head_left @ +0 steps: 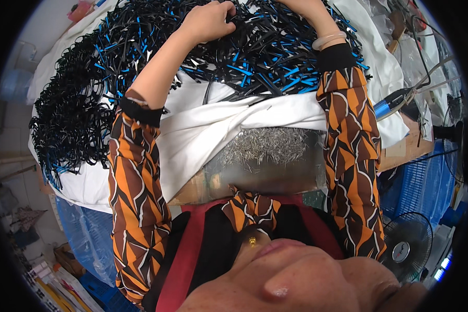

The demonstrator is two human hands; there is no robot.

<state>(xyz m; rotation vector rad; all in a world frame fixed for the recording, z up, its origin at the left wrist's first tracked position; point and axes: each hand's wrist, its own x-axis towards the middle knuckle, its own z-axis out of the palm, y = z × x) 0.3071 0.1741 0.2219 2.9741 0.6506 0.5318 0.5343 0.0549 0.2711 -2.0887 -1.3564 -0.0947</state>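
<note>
A wide heap of short, thin black strips (73,119), mixed with bright blue ones (291,80), lies on a white cloth (192,125). My left hand (209,22) rests over the middle of this heap at the far side, its fingers curled. Whatever sits between those fingers is too hidden to name. My right hand (309,9) reaches into the heap's far right part. Its fingers are cut off by the upper edge of the picture. Nearer to me, a pile of thin silvery metal bits (268,145) lies on a grey metal surface (265,179).
On the right, a blue-and-black tool (392,104) with a cable sits near clear plastic bags (426,52). A blue plastic crate (411,182) and a fan (408,247) stand below. Blue plastic wrapping (88,231) hangs at the left under the cloth.
</note>
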